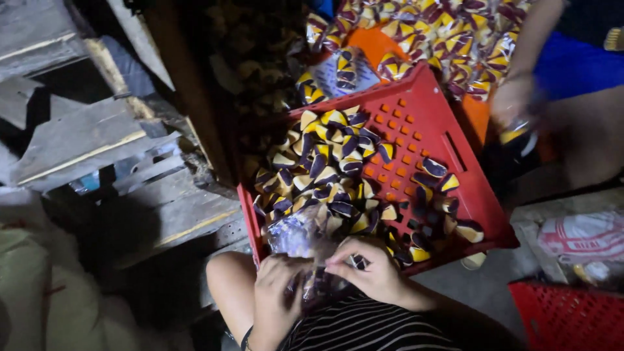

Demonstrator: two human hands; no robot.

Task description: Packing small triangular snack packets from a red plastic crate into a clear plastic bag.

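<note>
My left hand (pixel 278 281) and my right hand (pixel 368 266) both grip a clear plastic bag (pixel 300 239) in my lap, just below the near edge of a red plastic crate (pixel 434 136). The bag holds dark packets, mostly hidden by my fingers. Inside the crate lie several small triangular packets (pixel 330 170), yellow, white and dark purple, heaped toward its left side. My right thumb and fingers pinch the bag's upper right part.
Another person's blurred hand (pixel 515 104) holds a packet at the upper right, beside a big heap of the same packets (pixel 448 39). Wooden planks (pixel 91 140) lie to the left. A second red crate (pixel 565 315) and a white sack (pixel 582 237) sit at the lower right.
</note>
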